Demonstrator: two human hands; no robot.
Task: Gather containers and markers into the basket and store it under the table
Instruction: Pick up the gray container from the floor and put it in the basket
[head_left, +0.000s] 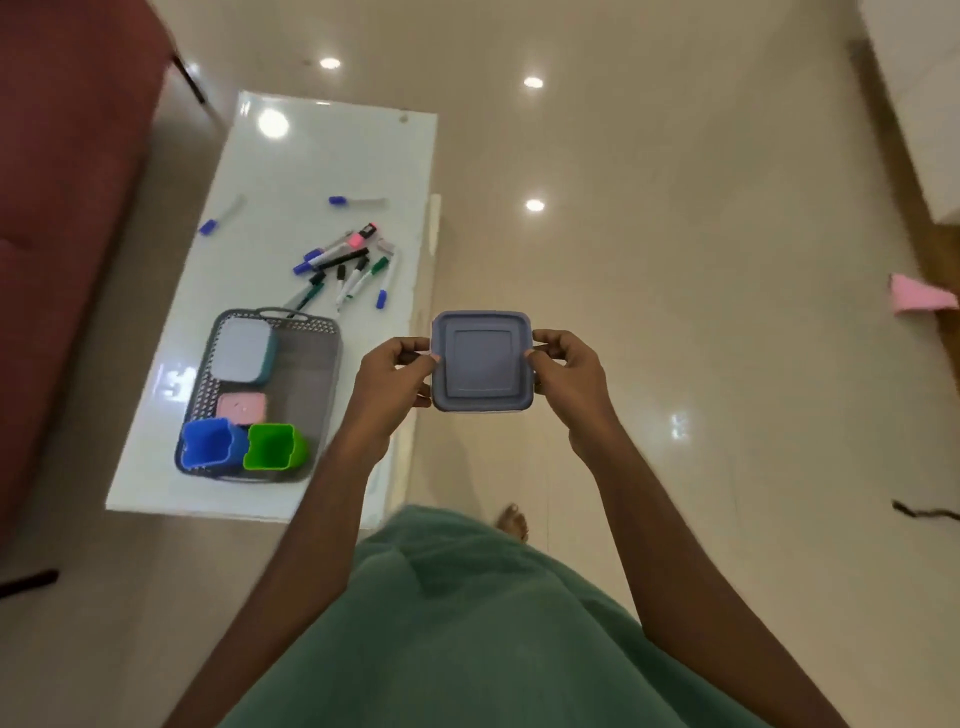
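Note:
I hold a square blue-grey lidded container (482, 361) in the air, to the right of the table's edge. My left hand (390, 378) grips its left side and my right hand (567, 371) its right side. A grey perforated basket (311, 374) stands on the white glass table (291, 156). Inside it are a teal box with a pale lid (241, 349), a small pink box (241, 408), a blue cup (210, 441) and a green cup (272, 447). Several markers (345, 262) lie in a loose pile beyond the basket. Two blue-capped markers (221, 215) (358, 201) lie apart from the pile.
A dark red sofa (62, 208) runs along the table's left side. Glossy beige floor (675, 260) spreads to the right. A pink object (922, 296) lies at the far right edge. My bare foot (514, 522) shows below the container, next to my green garment.

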